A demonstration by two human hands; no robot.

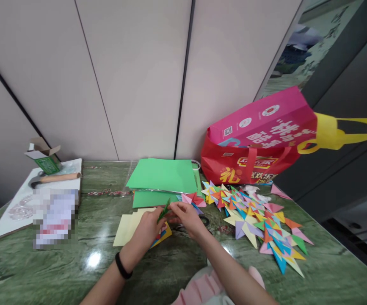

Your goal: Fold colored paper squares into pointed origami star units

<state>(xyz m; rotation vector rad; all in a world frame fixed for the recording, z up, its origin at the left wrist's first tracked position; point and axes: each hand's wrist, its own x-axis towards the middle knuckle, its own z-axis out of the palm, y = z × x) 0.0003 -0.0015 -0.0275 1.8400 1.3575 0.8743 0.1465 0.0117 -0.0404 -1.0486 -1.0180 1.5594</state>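
A small folded piece of green paper (164,210) stands tilted between my two hands. My left hand (147,228), with a black band at the wrist, pinches its lower end. My right hand (185,217) is closed at its right edge, fingertips pressed together; part of the grip is hidden. Pale yellow sheets (124,231) lie under and beside my left hand, along with a colourful printed packet (164,237) partly covered by it. Just behind the hands rests a pink and red folded paper star (194,199).
Green paper sheets (164,176) lie behind my hands. Many multicoloured paper stars (249,212) spread at the right, before a red gift bag (227,163) with a pink box (266,118). At the left, a hammer (59,178) and small open carton (48,163) rest on a white board (8,220).
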